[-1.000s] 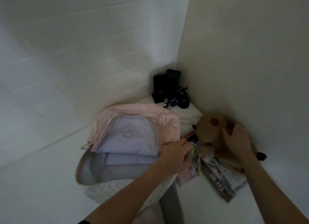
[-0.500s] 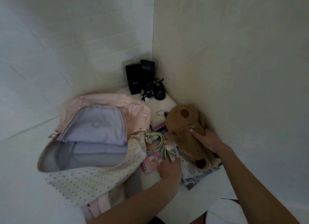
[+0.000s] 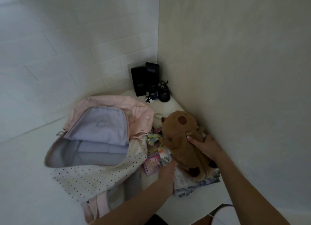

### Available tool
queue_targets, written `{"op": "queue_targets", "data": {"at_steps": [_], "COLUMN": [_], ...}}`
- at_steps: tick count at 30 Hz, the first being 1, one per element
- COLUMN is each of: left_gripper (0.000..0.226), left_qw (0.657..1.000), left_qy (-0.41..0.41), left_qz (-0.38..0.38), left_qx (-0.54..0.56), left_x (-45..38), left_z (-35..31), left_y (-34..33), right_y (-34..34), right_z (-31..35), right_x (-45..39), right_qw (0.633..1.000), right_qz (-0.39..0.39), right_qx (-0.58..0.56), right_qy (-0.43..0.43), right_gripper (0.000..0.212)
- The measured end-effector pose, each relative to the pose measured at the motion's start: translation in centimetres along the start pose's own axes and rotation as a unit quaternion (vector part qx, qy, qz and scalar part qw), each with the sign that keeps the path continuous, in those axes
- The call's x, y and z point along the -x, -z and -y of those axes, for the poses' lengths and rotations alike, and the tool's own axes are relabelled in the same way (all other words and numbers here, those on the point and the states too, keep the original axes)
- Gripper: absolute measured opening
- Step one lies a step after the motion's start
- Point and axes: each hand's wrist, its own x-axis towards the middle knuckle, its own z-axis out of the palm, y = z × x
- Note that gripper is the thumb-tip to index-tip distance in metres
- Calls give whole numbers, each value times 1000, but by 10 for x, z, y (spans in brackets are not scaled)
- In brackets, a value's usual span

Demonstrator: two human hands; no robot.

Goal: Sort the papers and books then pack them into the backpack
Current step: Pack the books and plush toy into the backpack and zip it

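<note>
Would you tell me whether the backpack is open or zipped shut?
Open: the pink backpack has its dotted front flap folded down, exposing the lilac lining.

Two black speakers (image 3: 144, 78) stand upright in the wall corner on the white worktop (image 3: 25, 174). Just right of the speakers: black mouse (image 3: 164, 95) with tangled black cable (image 3: 154, 93). Nearer than the speakers, well apart: brown plush animal (image 3: 183, 140), lying face-up.
</note>
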Motion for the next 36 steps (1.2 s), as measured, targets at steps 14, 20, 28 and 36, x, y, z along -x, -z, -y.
{"op": "queue_targets", "data": {"at_steps": [14,20,28,36], "left_gripper": [104,96,45,67], "left_qw": [995,997,992,987], "left_qy": [-40,-31,-61,-31], "left_qz": [-2,14,2,-16], "left_qx": [-90,-73,-113,-158], "left_x": [-49,-23,56,18], "left_z": [36,22,-4,3], "left_y": [35,34,31,29], "right_y": [8,15,12,0], "right_z": [-41,-44,-63,-69], "right_x": [13,27,35,57], "right_qw": [984,976,955,918], "right_qz": [68,118,148,223], "right_qx": [-164,-168,-251,-326], "right_qy": [-30,-77,-61,-40], "right_gripper": [121,125,108,93]}}
